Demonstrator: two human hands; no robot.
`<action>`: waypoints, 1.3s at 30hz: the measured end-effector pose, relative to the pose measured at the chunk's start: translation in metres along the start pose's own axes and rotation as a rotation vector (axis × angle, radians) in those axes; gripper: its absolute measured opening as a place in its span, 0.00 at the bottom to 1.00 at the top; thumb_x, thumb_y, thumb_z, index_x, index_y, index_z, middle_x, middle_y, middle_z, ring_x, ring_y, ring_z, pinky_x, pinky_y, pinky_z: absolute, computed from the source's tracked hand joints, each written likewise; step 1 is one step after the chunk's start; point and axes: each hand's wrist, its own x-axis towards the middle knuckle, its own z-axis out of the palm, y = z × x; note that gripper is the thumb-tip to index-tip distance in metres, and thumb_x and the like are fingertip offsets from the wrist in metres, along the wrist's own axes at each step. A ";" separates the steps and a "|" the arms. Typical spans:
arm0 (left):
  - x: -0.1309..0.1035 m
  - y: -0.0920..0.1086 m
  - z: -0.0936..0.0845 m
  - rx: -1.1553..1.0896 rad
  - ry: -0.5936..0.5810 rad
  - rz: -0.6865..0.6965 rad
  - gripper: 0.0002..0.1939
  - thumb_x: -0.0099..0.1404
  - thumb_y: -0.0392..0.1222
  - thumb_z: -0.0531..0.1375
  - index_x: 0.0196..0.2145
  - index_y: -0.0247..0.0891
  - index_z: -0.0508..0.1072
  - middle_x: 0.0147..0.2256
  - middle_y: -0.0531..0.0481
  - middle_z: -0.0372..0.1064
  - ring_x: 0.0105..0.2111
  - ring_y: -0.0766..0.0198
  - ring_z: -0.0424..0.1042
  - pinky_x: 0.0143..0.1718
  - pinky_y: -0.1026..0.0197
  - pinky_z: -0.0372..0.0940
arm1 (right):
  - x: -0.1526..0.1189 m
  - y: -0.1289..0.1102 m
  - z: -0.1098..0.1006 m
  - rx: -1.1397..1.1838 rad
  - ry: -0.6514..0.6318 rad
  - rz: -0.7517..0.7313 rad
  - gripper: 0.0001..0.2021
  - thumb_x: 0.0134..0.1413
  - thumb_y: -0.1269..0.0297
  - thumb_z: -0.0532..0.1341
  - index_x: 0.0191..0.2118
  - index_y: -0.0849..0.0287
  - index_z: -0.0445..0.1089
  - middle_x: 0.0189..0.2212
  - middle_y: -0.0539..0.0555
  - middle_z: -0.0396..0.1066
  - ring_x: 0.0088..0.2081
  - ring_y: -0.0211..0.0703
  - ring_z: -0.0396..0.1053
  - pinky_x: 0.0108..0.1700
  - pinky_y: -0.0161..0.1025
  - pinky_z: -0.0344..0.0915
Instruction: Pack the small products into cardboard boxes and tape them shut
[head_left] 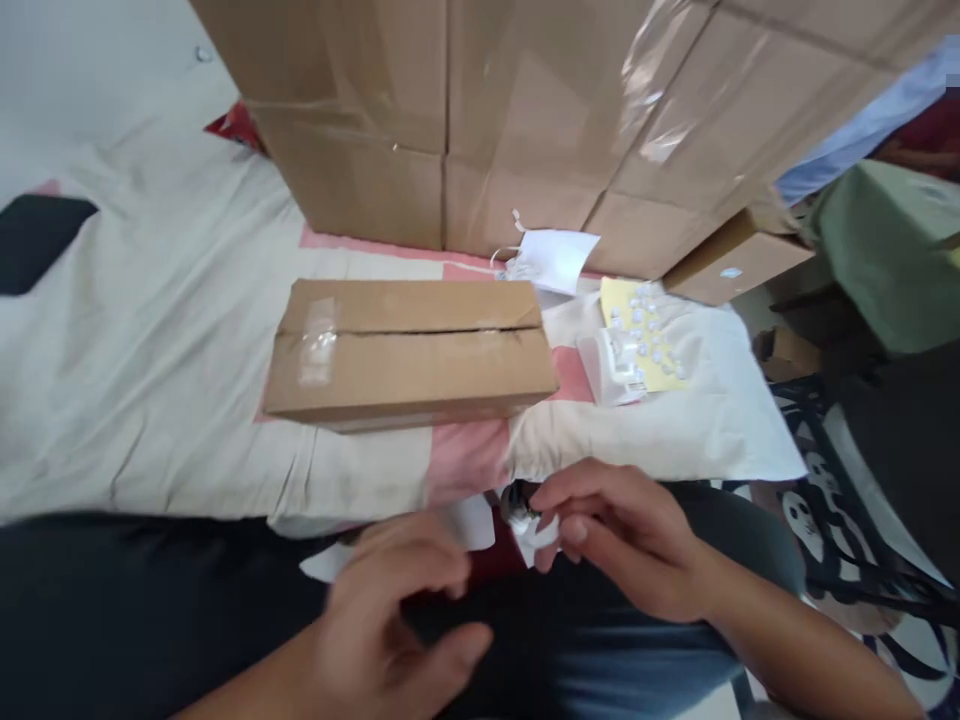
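My left hand [401,610] is over my lap, blurred, with its thumb and curled fingers apart and nothing seen between them. White paper [472,522] shows behind its fingers. My right hand [637,545] is at the bed's edge, thumb and fingers brought together beside a small white piece [546,532]; what the fingertips pinch is too small to make out. Ahead of both hands lies a closed cardboard box [420,365], with clear tape at the left end of its top seam.
A large taped carton [525,120] stands behind the box. On the cream and pink bedding [187,400] lie a white pouch [555,258], a yellow sheet with several small clear pieces [664,368], and a white roll-like item [611,365]. A black object [41,240] is far left.
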 end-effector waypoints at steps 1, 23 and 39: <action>0.001 -0.006 0.011 -0.025 0.030 0.102 0.26 0.57 0.54 0.68 0.53 0.62 0.67 0.25 0.53 0.71 0.21 0.57 0.70 0.21 0.52 0.67 | -0.001 0.006 0.006 0.073 -0.060 0.058 0.10 0.72 0.65 0.56 0.54 0.55 0.67 0.32 0.53 0.78 0.31 0.38 0.74 0.30 0.34 0.66; 0.031 -0.024 -0.015 0.791 0.040 0.716 0.09 0.63 0.32 0.68 0.42 0.32 0.78 0.34 0.48 0.80 0.25 0.67 0.71 0.24 0.62 0.64 | 0.031 0.048 0.026 0.527 -0.083 0.497 0.18 0.63 0.49 0.66 0.36 0.57 0.62 0.26 0.52 0.79 0.20 0.30 0.59 0.24 0.32 0.53; 0.026 -0.029 -0.003 0.805 0.011 0.710 0.09 0.62 0.31 0.69 0.41 0.31 0.78 0.34 0.46 0.81 0.27 0.65 0.73 0.26 0.60 0.64 | 0.028 0.049 0.031 0.416 0.030 0.437 0.13 0.54 0.59 0.73 0.33 0.60 0.71 0.23 0.47 0.71 0.26 0.33 0.65 0.32 0.34 0.60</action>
